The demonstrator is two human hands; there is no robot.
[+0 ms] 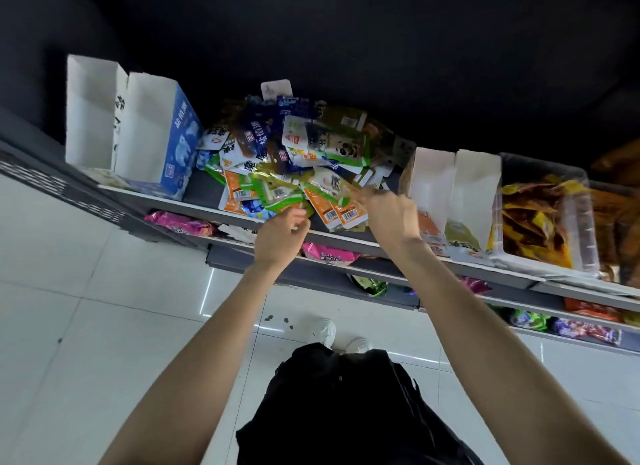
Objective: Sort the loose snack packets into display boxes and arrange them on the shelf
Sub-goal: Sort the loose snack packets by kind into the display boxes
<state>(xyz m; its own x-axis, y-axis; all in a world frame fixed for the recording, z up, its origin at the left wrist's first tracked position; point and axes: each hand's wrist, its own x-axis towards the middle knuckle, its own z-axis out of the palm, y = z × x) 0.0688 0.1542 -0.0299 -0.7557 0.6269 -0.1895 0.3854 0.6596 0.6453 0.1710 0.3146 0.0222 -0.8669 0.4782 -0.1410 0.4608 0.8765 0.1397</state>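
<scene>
Head view: both arms raised to the top shelf (263, 218), reaching into the pile (294, 163) heaped mid-shelf between the blue box (173, 146) on the left and the white boxes (457, 187) on the right, probably kept there within reach of both. Left hand (280, 237) curled at the pile's front edge, seemingly pinching a green packet (277, 201). Right hand (389, 215) blurred, fingers closed toward an orange packet (337, 211); grip impossible to tell. Packets small, flat, glossy, mixed orange, green, blue, overlapping loosely.
</scene>
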